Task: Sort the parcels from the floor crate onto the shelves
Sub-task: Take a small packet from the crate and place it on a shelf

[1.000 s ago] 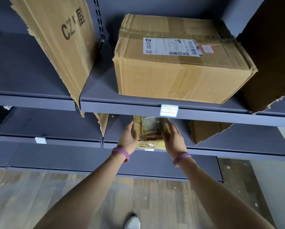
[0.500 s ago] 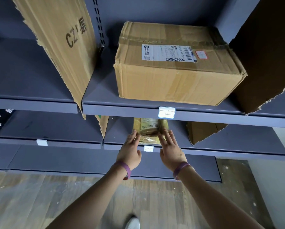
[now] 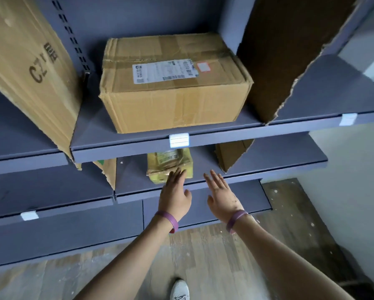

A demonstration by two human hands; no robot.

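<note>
A small yellow-wrapped parcel with a printed label lies on the second grey shelf, partly hidden under the shelf above. My left hand is flat with straight fingers, its fingertips over the parcel's front edge. To the right, my right hand is spread open in front of the shelf edge and holds nothing. A large taped cardboard box with a white shipping label sits on the upper shelf.
Torn cardboard dividers stand between the bays: a tall one marked "CZ" at left, a dark one at right, smaller ones below. A lower shelf juts out near the wooden floor. My white shoe shows at the bottom.
Both hands let go of the yellow parcel, which now lies on the second shelf. The hands opened flat and drew back; the view shifted so the shelves sit lower and more tilted.
</note>
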